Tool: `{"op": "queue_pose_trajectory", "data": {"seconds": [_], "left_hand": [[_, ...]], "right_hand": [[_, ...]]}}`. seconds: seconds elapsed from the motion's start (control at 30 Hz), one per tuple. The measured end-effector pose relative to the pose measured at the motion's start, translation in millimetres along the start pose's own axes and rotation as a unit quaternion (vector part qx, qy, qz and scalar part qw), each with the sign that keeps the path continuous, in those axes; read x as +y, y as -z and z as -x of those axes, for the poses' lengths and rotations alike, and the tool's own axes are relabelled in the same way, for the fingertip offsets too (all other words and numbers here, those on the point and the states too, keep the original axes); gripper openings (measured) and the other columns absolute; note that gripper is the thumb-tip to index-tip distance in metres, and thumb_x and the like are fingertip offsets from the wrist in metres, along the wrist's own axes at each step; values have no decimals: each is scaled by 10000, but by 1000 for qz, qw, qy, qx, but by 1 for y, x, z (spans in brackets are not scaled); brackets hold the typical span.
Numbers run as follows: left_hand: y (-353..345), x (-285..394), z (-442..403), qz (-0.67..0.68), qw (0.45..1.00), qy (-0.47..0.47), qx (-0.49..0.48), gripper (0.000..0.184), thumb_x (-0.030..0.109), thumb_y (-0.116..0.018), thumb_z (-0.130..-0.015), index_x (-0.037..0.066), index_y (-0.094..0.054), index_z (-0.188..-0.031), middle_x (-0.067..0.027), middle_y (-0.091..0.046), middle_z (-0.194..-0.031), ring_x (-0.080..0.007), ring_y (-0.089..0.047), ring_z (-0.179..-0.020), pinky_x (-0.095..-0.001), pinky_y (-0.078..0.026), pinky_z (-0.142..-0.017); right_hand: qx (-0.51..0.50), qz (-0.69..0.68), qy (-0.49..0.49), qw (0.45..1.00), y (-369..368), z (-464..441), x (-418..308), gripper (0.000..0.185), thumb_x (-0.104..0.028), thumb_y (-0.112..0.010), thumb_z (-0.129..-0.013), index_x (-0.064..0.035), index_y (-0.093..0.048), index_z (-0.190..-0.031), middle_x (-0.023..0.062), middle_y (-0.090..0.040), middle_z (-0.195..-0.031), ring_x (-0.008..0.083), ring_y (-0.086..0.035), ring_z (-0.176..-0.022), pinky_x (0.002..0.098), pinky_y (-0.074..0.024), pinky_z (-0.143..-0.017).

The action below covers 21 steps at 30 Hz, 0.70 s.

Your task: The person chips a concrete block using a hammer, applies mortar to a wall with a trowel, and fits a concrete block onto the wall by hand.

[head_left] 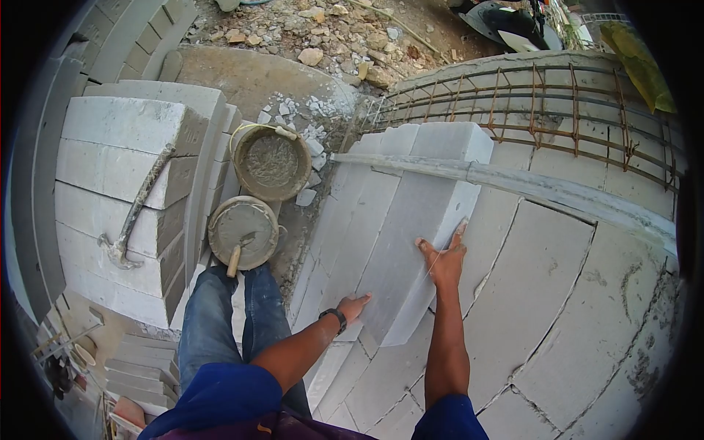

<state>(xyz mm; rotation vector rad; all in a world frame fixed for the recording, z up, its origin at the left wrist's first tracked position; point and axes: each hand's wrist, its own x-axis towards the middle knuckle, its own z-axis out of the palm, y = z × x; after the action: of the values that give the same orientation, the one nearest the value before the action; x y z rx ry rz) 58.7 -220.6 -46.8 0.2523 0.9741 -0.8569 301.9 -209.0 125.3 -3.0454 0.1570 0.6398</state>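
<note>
A long, pale grey concrete block [414, 227] lies across the top of the block wall [543, 271], raised above the blocks beside it. My right hand [444, 262] grips its right side, thumb reaching over the top edge and a finger stretched along the side face. At the block's near left edge, my left hand [354, 306] presses with its fingers against it; some fingertips are hidden. A long straight bar [513, 178], spattered with mortar, passes over the far end of the block.
Two mortar buckets [292, 192] stand left of the wall, the nearer with a trowel [235, 260] in it. A hammer [136, 209] rests on stacked blocks [110, 154]. Behind the wall are a rusty rebar cage [535, 103], rubble [315, 37] and a parked motorbike [506, 22].
</note>
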Motion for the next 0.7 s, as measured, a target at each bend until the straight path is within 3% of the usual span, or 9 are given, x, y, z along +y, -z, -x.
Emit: {"op": "queue_pose_trajectory", "data": {"seconds": [0.27, 0.7], "left_hand": [[2, -1, 1, -4, 1000, -3, -13, 847, 516, -689, -968, 42, -340, -1577, -140, -400, -1609, -275, -393, -1476, -484, -378, -1185], [2, -1, 0, -17, 1000, 4, 6, 740, 535, -687, -961, 85, -457, -1502, -136, -445, -1570, -291, -408, -1458, -494, -388, -1171]], "right_hand": [[-13, 8, -2, 1000, -1, 1, 5, 1280, -507, -875, -726, -61, -119, -1657, 401, -380, -1506, 495, -439, -1390, 473, -403, -1158], [-21, 18, 8, 1000, 4, 1, 5, 1291, -538, -865, -736, -128, -73, -1669, 394, -407, -1455, 518, -493, -1332, 507, -444, -1115]]}}
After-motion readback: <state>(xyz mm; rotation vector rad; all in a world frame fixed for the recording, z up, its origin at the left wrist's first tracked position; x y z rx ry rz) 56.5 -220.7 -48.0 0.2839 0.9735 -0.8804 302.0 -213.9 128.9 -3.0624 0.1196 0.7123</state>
